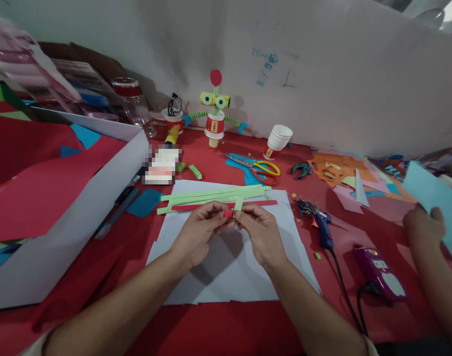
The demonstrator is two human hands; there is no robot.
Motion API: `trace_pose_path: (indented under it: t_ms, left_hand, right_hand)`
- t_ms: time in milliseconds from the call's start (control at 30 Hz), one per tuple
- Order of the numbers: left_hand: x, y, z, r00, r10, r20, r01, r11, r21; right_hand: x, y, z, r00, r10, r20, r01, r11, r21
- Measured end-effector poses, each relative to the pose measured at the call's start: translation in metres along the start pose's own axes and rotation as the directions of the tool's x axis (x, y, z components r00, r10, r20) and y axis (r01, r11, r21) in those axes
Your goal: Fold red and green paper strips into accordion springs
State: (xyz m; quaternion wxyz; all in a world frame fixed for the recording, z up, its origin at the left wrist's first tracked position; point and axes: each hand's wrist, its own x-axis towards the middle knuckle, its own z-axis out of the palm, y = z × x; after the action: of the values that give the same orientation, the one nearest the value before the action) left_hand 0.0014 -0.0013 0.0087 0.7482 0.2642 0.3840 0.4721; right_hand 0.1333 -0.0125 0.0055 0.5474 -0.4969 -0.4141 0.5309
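Observation:
My left hand (198, 232) pinches a short red paper strip (228, 213) between thumb and fingers. Close against it, my right hand (263, 233) is closed on a light green paper strip (239, 201), whose free end points away from me. The two strips meet between my fingertips; whether they are joined there, I cannot tell. Just beyond my hands lie several long green paper strips (214, 195) and a long red strip (261, 202). These rest on a stack of white paper sheets (226, 277) under my hands.
A glue gun (324, 230) and purple power unit (382, 274) lie right, their cable near my right forearm. Scissors (265, 170) and pliers (302, 170) lie behind. A paper-cup figure (214, 123) stands at the wall. Left is a white box (100, 198). Another person's hand (422, 225) holds blue paper (441, 207).

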Motion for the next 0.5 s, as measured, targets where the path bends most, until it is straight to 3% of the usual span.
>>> trace_pose_path:
  t_ms: [500]
  left_hand:
    - [0.0019,-0.0029,-0.0036,1.0,-0.016,-0.01,0.016,1.0,0.002]
  right_hand:
    - [-0.0023,0.0042,-0.0003,0.99,-0.139,0.008,0.138,0.979,-0.153]
